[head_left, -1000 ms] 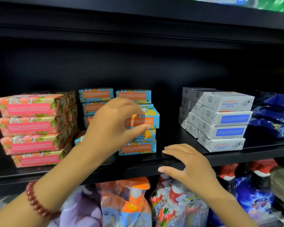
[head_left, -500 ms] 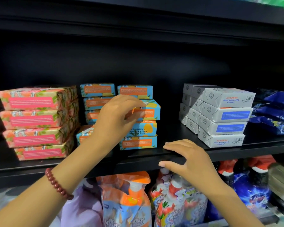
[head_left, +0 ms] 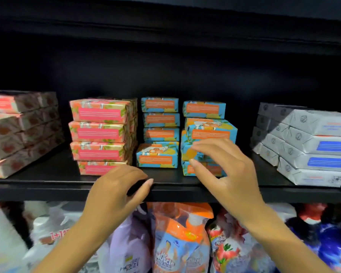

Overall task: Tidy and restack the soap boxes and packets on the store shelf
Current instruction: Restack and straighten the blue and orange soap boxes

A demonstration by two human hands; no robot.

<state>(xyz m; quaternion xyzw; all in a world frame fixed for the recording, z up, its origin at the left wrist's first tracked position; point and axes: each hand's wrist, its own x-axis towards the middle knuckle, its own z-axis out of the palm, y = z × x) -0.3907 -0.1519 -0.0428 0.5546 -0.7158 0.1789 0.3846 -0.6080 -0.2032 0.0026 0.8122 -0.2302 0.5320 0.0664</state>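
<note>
Blue-and-orange soap boxes stand in two columns mid-shelf. The left column [head_left: 160, 119] has three stacked at the back and one box [head_left: 157, 155] lower in front. The right column [head_left: 204, 109] is uneven, with one box [head_left: 212, 131] jutting forward and askew. My right hand [head_left: 222, 168] is in front of that column's lower boxes, fingers apart, fingertips at or near them; I cannot tell if they touch. My left hand [head_left: 120, 186] rests on the shelf's front edge [head_left: 47, 186], fingers curled and holding nothing.
A pink floral stack [head_left: 100, 133] stands left of the blue boxes, with another pinkish stack [head_left: 18, 133] at far left. Grey-white boxes [head_left: 313, 146] are stacked at right. Soap refill pouches [head_left: 181, 239] fill the shelf below. A dark shelf sits overhead.
My left hand came down from the blue stack to the shelf edge. My right hand rose from the edge to the blue stack. The view shifted left.
</note>
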